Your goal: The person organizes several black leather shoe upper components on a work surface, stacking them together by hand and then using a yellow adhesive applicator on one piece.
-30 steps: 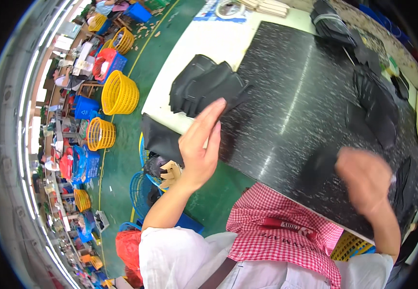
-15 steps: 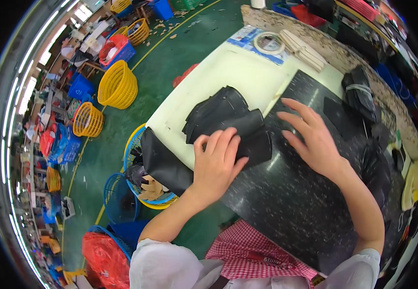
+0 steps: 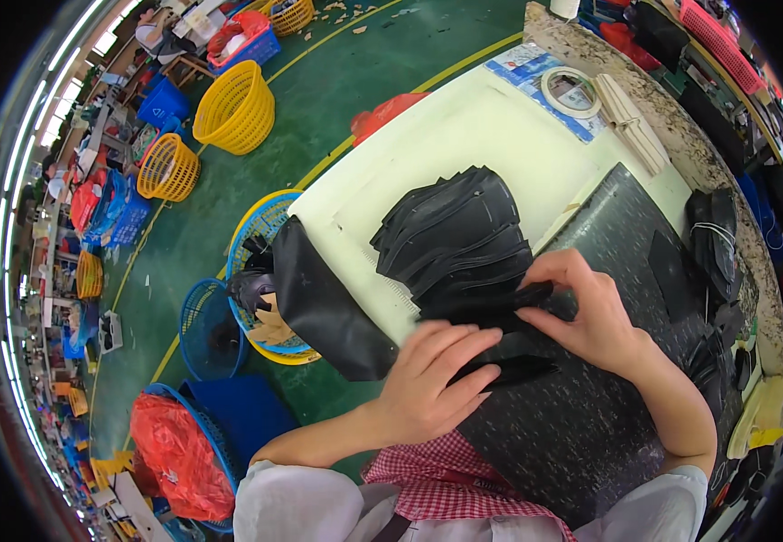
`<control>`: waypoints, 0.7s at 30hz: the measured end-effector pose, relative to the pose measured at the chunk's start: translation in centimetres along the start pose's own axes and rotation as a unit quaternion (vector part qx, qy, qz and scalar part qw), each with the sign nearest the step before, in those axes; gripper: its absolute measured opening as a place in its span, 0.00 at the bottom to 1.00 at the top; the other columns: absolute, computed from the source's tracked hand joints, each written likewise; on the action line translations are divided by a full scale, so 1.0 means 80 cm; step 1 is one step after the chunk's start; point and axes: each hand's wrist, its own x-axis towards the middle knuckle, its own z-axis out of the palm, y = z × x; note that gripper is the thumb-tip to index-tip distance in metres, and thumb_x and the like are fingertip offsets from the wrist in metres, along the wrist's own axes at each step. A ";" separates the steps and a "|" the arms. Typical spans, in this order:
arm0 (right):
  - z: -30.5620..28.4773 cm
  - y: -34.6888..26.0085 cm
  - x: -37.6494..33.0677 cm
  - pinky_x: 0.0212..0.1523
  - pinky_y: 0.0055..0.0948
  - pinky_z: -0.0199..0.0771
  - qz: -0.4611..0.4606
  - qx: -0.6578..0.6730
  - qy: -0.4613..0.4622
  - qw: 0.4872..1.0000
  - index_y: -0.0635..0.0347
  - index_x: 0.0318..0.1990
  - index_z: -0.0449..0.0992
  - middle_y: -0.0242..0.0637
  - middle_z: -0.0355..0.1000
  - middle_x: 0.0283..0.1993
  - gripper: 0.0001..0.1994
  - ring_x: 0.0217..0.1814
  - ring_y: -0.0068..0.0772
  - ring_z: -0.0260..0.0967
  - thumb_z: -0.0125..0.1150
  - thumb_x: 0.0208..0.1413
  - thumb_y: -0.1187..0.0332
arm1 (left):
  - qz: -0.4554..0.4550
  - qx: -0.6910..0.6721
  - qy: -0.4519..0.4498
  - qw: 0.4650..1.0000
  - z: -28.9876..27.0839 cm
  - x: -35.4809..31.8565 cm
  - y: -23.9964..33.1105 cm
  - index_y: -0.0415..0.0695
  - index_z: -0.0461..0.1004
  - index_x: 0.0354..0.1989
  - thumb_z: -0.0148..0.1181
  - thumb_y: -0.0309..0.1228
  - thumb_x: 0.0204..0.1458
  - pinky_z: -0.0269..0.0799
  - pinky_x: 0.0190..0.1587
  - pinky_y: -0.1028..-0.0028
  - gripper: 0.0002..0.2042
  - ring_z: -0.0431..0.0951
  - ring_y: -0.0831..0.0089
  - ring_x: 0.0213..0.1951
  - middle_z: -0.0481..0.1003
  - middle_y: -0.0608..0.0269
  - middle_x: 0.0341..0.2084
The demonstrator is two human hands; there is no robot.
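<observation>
A fanned stack of black leather-like pieces (image 3: 455, 226) lies across the pale tabletop (image 3: 391, 172) and the dark speckled board (image 3: 545, 443). At the stack's near right corner, my right hand (image 3: 595, 316) pinches the edge of a black piece between thumb and fingers. My left hand (image 3: 437, 379), slightly blurred, is closed at the near side, with a narrow black piece (image 3: 522, 369) coming out between its thumb and fingers. Part of that piece is hidden under the fingers. Left of the stack, a larger black sheet (image 3: 324, 307) drapes over the table edge.
A tape roll (image 3: 572, 92) and beige strips (image 3: 631, 122) lie at the far right of the table. A tied black bundle (image 3: 712, 235) sits along the right side. Left of the table stand a scrap-filled basket (image 3: 270, 208) and a blue basket (image 3: 213, 330).
The view has shifted. The black pieces now lie fanned out toward me. My right hand has gone from open to pinching an edge; my left has come off the stack's top to its near side.
</observation>
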 end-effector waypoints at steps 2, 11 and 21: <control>-0.003 -0.003 0.002 0.41 0.35 0.74 0.057 0.053 -0.010 0.997 0.60 0.43 0.67 0.40 0.71 0.45 0.20 0.41 0.44 0.72 0.69 0.42 0.75 | -0.016 0.028 -0.010 0.999 -0.006 0.004 0.000 0.44 0.78 0.37 0.68 0.29 0.34 0.58 0.56 0.51 0.17 0.66 0.52 0.54 0.68 0.48 0.54; -0.010 -0.002 0.003 0.44 0.37 0.71 0.059 -0.078 -0.078 0.992 0.57 0.39 0.67 0.41 0.63 0.55 0.20 0.45 0.43 0.69 0.71 0.38 0.75 | -0.063 -0.017 -0.098 0.993 -0.013 0.024 -0.023 0.45 0.78 0.35 0.66 0.32 0.44 0.39 0.64 0.43 0.10 0.53 0.45 0.66 0.56 0.43 0.64; -0.016 -0.007 -0.015 0.50 0.37 0.66 0.030 -0.064 -0.125 0.990 0.58 0.34 0.68 0.40 0.65 0.49 0.18 0.50 0.46 0.66 0.71 0.36 0.77 | -0.038 -0.027 -0.117 0.992 -0.014 0.027 -0.024 0.46 0.78 0.37 0.65 0.30 0.43 0.45 0.63 0.45 0.11 0.62 0.50 0.62 0.57 0.46 0.64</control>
